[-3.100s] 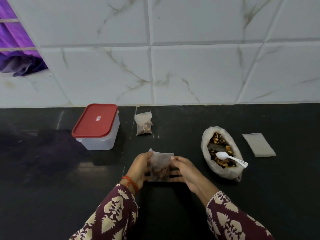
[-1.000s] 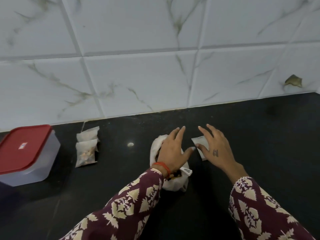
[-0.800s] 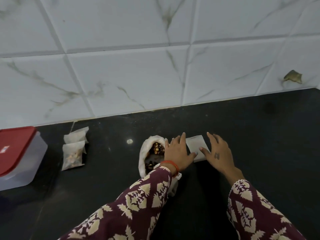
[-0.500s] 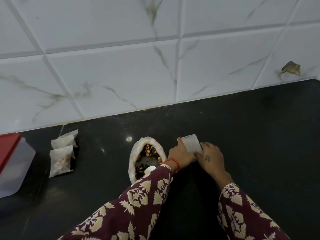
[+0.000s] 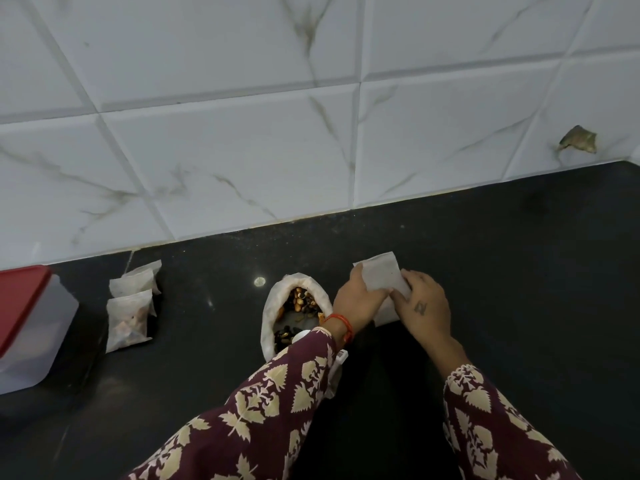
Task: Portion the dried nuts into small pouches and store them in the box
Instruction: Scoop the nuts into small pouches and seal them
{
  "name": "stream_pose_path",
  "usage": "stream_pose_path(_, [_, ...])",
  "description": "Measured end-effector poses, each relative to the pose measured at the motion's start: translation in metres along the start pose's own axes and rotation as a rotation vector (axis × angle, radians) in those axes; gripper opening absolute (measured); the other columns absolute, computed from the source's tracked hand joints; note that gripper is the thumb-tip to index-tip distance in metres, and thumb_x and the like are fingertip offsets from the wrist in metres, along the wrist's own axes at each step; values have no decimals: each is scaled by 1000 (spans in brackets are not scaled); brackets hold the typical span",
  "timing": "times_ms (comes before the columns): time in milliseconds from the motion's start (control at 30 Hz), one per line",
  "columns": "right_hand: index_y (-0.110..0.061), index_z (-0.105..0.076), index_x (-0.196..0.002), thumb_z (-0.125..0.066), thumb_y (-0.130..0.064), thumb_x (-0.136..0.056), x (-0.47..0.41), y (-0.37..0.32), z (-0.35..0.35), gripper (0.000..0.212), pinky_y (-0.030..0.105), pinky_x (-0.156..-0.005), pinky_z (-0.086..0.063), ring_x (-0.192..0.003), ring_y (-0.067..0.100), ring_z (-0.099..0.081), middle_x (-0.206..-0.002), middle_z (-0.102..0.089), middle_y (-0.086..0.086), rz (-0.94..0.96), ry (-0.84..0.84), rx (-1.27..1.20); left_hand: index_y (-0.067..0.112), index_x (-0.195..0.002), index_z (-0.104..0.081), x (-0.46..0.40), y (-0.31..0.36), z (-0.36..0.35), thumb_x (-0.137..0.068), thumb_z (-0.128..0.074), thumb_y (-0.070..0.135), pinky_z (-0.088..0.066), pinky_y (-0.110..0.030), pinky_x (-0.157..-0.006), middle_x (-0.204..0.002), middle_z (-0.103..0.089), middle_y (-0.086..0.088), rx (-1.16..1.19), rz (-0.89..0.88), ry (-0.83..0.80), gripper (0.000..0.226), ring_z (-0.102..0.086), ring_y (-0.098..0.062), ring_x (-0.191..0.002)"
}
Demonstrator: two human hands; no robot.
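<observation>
An empty white pouch (image 5: 381, 275) lies on the black counter (image 5: 519, 289), and both hands hold it. My left hand (image 5: 356, 299) grips its left edge, my right hand (image 5: 420, 306) pinches its right side. To the left an open white bag of mixed nuts (image 5: 294, 306) stands with a white spoon (image 5: 301, 336) in it, partly hidden by my left sleeve. Two filled pouches (image 5: 130, 313) lie further left. The box with a red lid (image 5: 27, 323) is at the left edge, closed.
A white marble-tiled wall (image 5: 311, 133) runs along the back of the counter. One tile has a chipped hole (image 5: 578, 138) at the right. A bright light spot (image 5: 259, 281) reflects on the counter behind the nut bag.
The filled pouch went beside the other one on the left. Both hands then reached right to the empty pouch and have taken hold of it.
</observation>
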State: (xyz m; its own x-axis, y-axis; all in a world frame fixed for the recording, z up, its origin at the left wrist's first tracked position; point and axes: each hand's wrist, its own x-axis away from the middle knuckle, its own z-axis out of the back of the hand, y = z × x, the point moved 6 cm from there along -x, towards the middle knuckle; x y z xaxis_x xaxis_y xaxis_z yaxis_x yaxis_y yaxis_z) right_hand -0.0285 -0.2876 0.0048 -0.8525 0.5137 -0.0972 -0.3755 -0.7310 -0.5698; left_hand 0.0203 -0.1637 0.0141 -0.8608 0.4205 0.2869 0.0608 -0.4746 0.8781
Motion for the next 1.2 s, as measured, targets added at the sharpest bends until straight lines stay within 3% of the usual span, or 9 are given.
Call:
stream_pose_path(133, [-18, -54, -127, -65, -27, -87, 12, -23, 11, 43, 29, -88, -47, -111, 16, -54, -124, -57, 1, -38, 80, -293, 21, -141, -33, 17, -1, 22, -84, -64, 31, -50, -43, -94, -126, -57, -7, 208, -40, 93, 65, -59, -22, -109])
stream_pose_path(300, [-22, -53, -115, -70, -16, -83, 43, -65, 8, 37, 13, -71, -45, -99, 5, -55, -109, -57, -9, -45, 66, -659, 28, -130, -36, 47, -15, 55, -90, -61, 24, -51, -29, -77, -116, -61, -3, 379, -71, 165, 48, -62, -17, -101])
stream_pose_path(467, [-26, -52, -103, -72, -15, -80, 77, -107, -17, 32, 19, -71, -51, -86, -1, -59, -94, -59, -15, -11, -28, -754, 21, -136, -36, 82, -44, 93, -81, -70, 36, -50, -45, -96, -109, -66, 0, 464, -56, 260, 67, -64, -19, -104])
stream_pose_path(633, [-26, -53, -100, -68, -14, -84, 106, -141, -50, 25, 13, -70, -48, -86, -1, -60, -92, -62, -11, 23, -171, -725, 17, -141, -33, 112, -71, 124, -57, -77, 59, -50, -41, -97, -111, -64, 4, 445, 6, 295, 104, -63, -13, -104])
stream_pose_path(800, [-28, -54, -97, -68, -13, -84, 130, -170, -71, 24, 14, -71, -51, -87, 1, -63, -88, -64, -13, 110, -265, -706, 20, -111, -57, 128, -88, 148, -69, -79, 44, -57, -37, -84, -104, -68, 0, 424, -3, 314, 53, -68, -14, -94])
stream_pose_path(900, [-25, -55, -103, -68, -9, -83, 140, -180, -79, 29, 13, -70, -50, -88, -1, -62, -91, -65, -13, 129, -391, -702, 19, -111, -58, 132, -97, 160, -76, -76, 40, -57, -34, -81, -103, -67, -1, 397, -15, 328, 45, -67, -16, -94])
stream_pose_path(1033, [-20, -62, -103, -56, 5, -81, 141, -182, -78, 34, 28, -74, -54, -95, 16, -65, -97, -69, 2, 42, -489, -902, 26, -108, -57, 140, -105, 173, -79, -74, 35, -52, -25, -79, -102, -65, 5, 365, -52, 346, 34, -63, -10, -95])
stream_pose_path(1100, [-13, -64, -101, -52, 2, -86, 135, -179, -73, 25, 35, -77, -56, -94, 22, -68, -98, -71, 8, -65, -452, -1057, 29, -114, -55, 143, -110, 175, -76, -76, 38, -48, -21, -82, -109, -62, 9, 335, -41, 329, 45, -59, -7, -102])
stream_pose_path(1200, [-10, -64, -99, -55, -9, -92, 128, -184, -66, 12, 31, -70, -58, -87, 22, -70, -98, -71, 11, -97, -390, -1107, 22, -142, -38, 147, -114, 174, -53, -78, 60, -44, -37, -103, -137, -51, 1, 264, -22, 305, 104, -49, -16, -124])
